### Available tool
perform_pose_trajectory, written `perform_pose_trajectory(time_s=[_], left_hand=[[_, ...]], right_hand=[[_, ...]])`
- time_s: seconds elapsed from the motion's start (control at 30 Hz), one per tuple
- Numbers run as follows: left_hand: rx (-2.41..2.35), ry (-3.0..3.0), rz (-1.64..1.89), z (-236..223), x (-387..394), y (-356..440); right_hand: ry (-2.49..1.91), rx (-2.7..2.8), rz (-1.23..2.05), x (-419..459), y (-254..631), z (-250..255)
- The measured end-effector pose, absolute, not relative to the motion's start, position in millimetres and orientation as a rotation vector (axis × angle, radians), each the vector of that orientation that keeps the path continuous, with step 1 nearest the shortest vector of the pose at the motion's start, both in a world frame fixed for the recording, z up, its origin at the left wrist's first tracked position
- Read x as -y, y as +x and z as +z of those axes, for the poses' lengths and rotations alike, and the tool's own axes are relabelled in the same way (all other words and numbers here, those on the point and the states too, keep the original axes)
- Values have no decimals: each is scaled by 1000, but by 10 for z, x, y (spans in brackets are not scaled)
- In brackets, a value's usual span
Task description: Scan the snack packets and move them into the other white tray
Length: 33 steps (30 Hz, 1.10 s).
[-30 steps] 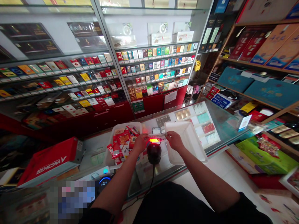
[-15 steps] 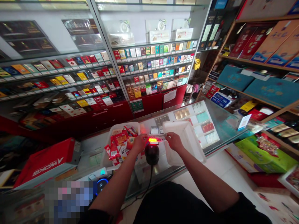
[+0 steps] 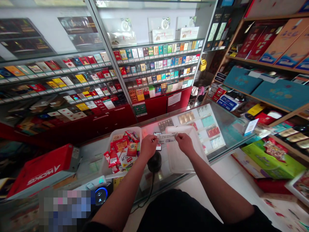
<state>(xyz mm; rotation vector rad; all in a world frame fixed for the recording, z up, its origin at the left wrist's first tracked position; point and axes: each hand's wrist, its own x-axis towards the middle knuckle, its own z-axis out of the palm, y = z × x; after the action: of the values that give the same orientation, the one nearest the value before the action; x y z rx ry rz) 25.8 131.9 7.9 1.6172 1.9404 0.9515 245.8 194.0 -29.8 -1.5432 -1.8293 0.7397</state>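
A small pale snack packet (image 3: 167, 139) with printed writing and a barcode is stretched between my two hands. My left hand (image 3: 149, 145) pinches its left end, and my right hand (image 3: 184, 143) pinches the right end. Just below it stands a black barcode scanner (image 3: 154, 162) on a cord. Partly behind the packet lies a phone (image 3: 158, 147) on the glass counter. On the left, a white tub (image 3: 108, 137) holds several red and mixed snack packets (image 3: 123, 151). Under and beside my right hand sits another white tub (image 3: 177, 161).
The glass counter (image 3: 217, 129) runs across to the right, with a small sign stand (image 3: 251, 126) near its end. A red box (image 3: 44, 169) stands at the left. Shelves of cigarette packs (image 3: 159, 66) rise behind; boxes (image 3: 272, 158) are stacked on the right.
The scanner's bright red light on the packet is no longer seen. Both hands have lifted the packet slightly up and away from the scanner, still holding both ends.
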Motion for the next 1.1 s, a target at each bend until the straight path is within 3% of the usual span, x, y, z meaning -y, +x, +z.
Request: perform_pose_trajectory(time_s=[0.33,0.57,0.8,1.1], left_hand=[[-1774,1774,748,-63,-1111,1219],[-1662,1882,450,-436,-974,1687],[-1573,1879,339,-466,-892,1810],[-1609,1781,714,-101,-800,1473]], right_hand=[[-1676,1160,1429,-2059,3007,-386],[-1944,1482,959,-2126,3277,-747],[-1977,1790,809,-2162,3285,-938],[-1940,1964,528,-2102,3198,-1106]])
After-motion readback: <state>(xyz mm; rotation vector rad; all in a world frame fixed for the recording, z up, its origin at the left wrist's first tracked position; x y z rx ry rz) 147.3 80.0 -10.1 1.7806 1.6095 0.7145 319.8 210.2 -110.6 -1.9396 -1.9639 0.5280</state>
